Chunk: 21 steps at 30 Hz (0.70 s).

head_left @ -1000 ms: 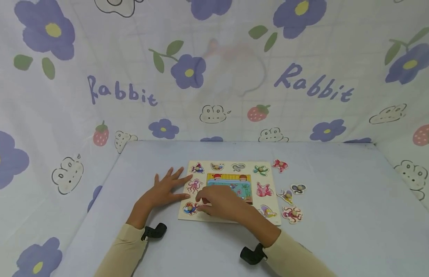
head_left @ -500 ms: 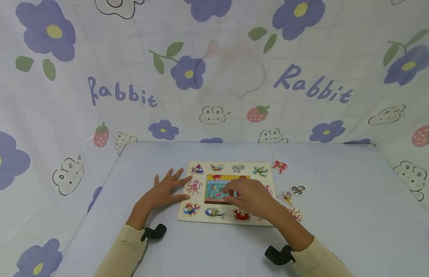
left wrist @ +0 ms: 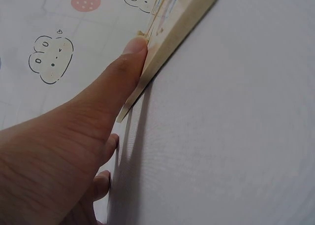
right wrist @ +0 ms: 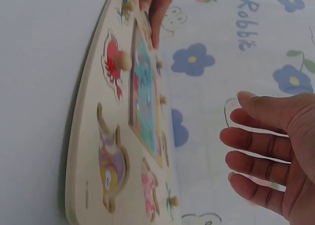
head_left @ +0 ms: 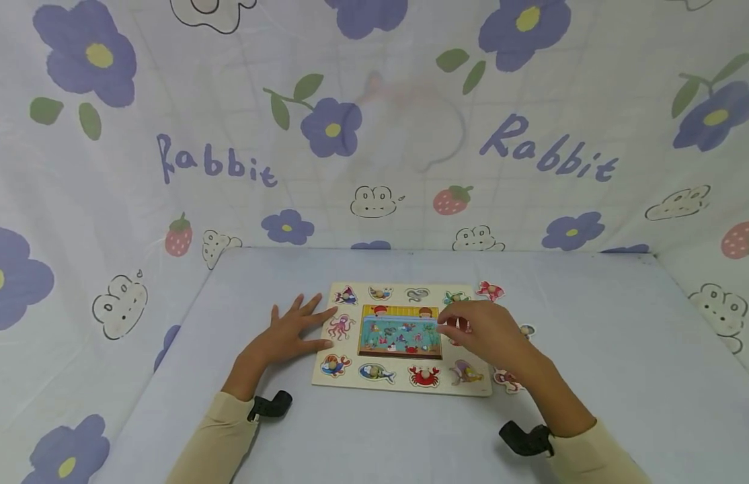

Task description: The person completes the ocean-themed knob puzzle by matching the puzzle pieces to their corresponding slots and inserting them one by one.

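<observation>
A wooden knob puzzle board (head_left: 401, 366) lies flat on the table, with a printed aquarium scene (head_left: 401, 333) at its middle. My left hand (head_left: 290, 335) rests spread at the board's left edge, its thumb (left wrist: 135, 50) touching the rim in the left wrist view. My right hand (head_left: 489, 336) hovers over the board's right side, fingers loosely bent and holding nothing, as the right wrist view shows. A red crab piece (head_left: 424, 376), a blue fish piece (head_left: 376, 373) and a hermit crab piece (head_left: 335, 365) sit in the front row. The purple-and-yellow recess (right wrist: 110, 168) has no piece in it.
Loose pieces lie right of the board: a red fish (head_left: 491, 290), a dark grey piece (head_left: 528, 330) and a red octopus (head_left: 509, 381), the last two partly hidden by my right arm. A patterned curtain (head_left: 374, 134) hangs behind the table (head_left: 622, 336).
My right hand has moved right across the board, from above the front-left pieces to its right side, uncovering the blue fish, the crab and the aquarium scene. The left hand stays put.
</observation>
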### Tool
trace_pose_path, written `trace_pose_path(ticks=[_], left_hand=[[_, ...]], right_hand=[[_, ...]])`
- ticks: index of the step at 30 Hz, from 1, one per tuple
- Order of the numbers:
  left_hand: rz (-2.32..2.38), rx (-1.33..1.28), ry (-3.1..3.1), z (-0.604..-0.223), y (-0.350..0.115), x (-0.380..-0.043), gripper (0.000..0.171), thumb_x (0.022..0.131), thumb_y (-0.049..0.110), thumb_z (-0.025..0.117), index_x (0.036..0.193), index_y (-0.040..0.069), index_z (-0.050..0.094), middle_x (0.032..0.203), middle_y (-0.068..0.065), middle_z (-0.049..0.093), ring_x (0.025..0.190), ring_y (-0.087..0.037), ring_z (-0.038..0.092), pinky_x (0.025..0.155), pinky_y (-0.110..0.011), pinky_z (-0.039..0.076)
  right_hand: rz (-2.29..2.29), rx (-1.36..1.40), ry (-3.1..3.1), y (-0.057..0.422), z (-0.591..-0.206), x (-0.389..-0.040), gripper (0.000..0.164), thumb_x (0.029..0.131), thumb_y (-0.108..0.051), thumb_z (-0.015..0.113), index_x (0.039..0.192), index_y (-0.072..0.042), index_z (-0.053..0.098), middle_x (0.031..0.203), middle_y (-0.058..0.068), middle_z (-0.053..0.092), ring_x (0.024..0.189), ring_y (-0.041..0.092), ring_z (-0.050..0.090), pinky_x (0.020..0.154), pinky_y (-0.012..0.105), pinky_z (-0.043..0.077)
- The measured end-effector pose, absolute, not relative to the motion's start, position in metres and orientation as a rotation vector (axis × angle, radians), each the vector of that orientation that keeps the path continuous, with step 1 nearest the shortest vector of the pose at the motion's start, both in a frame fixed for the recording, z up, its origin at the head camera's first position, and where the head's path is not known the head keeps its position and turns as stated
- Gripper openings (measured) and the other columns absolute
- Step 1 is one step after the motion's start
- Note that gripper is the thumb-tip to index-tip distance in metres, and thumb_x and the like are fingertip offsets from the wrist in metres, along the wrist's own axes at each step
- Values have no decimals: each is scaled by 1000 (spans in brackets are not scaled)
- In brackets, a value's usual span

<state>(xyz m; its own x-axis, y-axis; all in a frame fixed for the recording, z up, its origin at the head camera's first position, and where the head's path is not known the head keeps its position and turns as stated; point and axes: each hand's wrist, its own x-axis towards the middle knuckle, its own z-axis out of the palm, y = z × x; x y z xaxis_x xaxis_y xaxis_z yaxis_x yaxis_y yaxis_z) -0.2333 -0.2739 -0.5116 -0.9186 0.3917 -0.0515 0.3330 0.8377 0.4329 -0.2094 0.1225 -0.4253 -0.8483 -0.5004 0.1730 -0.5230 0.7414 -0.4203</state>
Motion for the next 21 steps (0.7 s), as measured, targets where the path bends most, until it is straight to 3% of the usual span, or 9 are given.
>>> trace_pose_path(ticks=[14,21], left_hand=[[648,566,2881,-509,-273,-231,77,89,60,69,156,32,42,168,-11,19,154,-45,3,110,-79,-7],[645,573,2878,-510,-273,-232,77,90,62,67,156,32,42,168,-12,19,154,-45,3,109,-80,-6]], right_hand=[[778,754,-2927,171,-424,-229,12,92,-19,76,104,-14,76,83,-8,67,77,14,57,66,31,49],[776,662,-2995,204,-426,-240,11,93,-19,76,101,-12,75,84,-4,68,76,16,57,62,30,49]])
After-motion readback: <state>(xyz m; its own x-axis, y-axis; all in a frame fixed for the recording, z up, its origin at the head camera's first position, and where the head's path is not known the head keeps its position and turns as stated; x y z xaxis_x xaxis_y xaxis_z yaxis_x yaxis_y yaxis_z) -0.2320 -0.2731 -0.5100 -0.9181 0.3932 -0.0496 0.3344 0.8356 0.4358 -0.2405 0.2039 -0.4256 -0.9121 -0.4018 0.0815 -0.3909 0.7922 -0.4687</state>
